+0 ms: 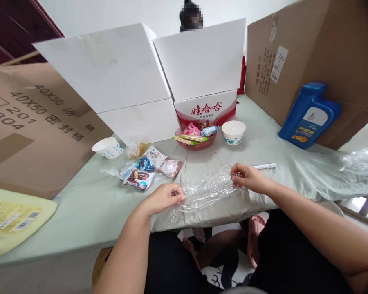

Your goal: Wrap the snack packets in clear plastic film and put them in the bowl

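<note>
A crinkled sheet of clear plastic wrap [207, 190] stretches between my hands over the table's front edge. My left hand [167, 198] pinches its left end, thumb against fingers. At the other end my right hand [248, 177] is closed on the plastic too. A white pen [265, 166] lies just beyond the right hand. Left of the plastic, several wrapped snacks [138, 179] are heaped on the cloth. Behind the plastic stands a reddish bowl [199, 145] holding packets and green-ended wrapped sticks, with a white paper bowl [233, 132] to its right.
Another paper bowl [108, 148] lies tilted at left. White boxes [122, 73] wall off the back, and cardboard boxes [33, 122] [276, 53] flank the table. A blue bottle [309, 116] stands right; a yellow container [18, 216] lies left. A person's head [191, 17] shows behind.
</note>
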A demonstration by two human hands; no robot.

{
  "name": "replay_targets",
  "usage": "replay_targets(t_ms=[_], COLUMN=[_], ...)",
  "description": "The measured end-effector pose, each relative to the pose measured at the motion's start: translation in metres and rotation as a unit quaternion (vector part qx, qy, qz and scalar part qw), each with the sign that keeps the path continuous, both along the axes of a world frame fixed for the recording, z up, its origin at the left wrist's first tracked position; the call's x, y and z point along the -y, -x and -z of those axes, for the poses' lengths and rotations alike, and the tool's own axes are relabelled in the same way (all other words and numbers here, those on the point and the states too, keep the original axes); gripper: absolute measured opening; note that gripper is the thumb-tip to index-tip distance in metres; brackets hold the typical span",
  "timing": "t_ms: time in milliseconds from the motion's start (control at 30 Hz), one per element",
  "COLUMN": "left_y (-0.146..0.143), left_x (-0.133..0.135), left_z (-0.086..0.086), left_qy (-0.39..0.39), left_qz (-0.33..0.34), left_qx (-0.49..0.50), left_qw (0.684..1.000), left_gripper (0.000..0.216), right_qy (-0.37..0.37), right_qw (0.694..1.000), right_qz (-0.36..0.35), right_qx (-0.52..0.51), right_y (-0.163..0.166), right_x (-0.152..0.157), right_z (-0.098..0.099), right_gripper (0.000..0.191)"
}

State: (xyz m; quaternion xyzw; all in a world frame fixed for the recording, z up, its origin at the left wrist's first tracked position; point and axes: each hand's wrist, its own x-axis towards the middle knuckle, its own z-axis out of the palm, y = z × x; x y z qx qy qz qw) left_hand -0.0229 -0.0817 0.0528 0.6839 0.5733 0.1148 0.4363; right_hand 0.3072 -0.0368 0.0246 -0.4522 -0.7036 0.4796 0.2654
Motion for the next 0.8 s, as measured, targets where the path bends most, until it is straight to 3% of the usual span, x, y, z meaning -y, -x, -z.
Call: replay_targets(t_ms=[100, 200, 367, 500, 533, 600, 700, 800], left_y=[-0.002, -0.004, -0.011, -0.027, -0.034, -0.050, -0.071, -0.081], left_x=[-0.001, -0.004, -0.005, 0.006, 0.011, 0.019, 0.026, 0.026], left_z=[-0.002, -0.001, 0.005, 0.004, 0.004, 0.006, 0.015, 0.025], left_qy=[-0.015, -0.091, -0.192, -0.378, -0.419, -0.442, -0.384, -0.320], left_qz=[-0.025, -0.046, -0.085, -0.194, -0.182, -0.069, 0.130, 0.185], left_qx=[-0.022, -0.114, -0.291, -0.288, -0.268, -0.223, -0.199, -0.225], left_qw=[0.999, 0.988, 0.933, 0.858, 0.848, 0.866, 0.892, 0.902], left_gripper=[0.037, 0.034, 0.019, 0.023, 0.023, 0.022, 0.023, 0.050], right_qy=[-0.091, -0.094, -0.097, -0.111, -0.115, -0.125, -0.143, -0.159], right_qw=[0.994, 0.974, 0.946, 0.929, 0.925, 0.920, 0.914, 0.912], right_qz=[0.026, -0.007, -0.014, 0.012, 0.012, 0.010, 0.016, 0.040], right_qx=[0.059, 0.204, 0.310, 0.354, 0.361, 0.371, 0.380, 0.375], right_y=[0.007, 0.011, 0.018, 0.023, 0.023, 0.024, 0.024, 0.025], right_x=[0.001, 0.004, 0.009, 0.010, 0.010, 0.010, 0.010, 0.008], right_z=[0.001, -0.004, -0.011, -0.010, -0.010, -0.009, -0.009, -0.011], right_gripper=[0.009, 0.015, 0.017, 0.019, 0.020, 0.021, 0.022, 0.023])
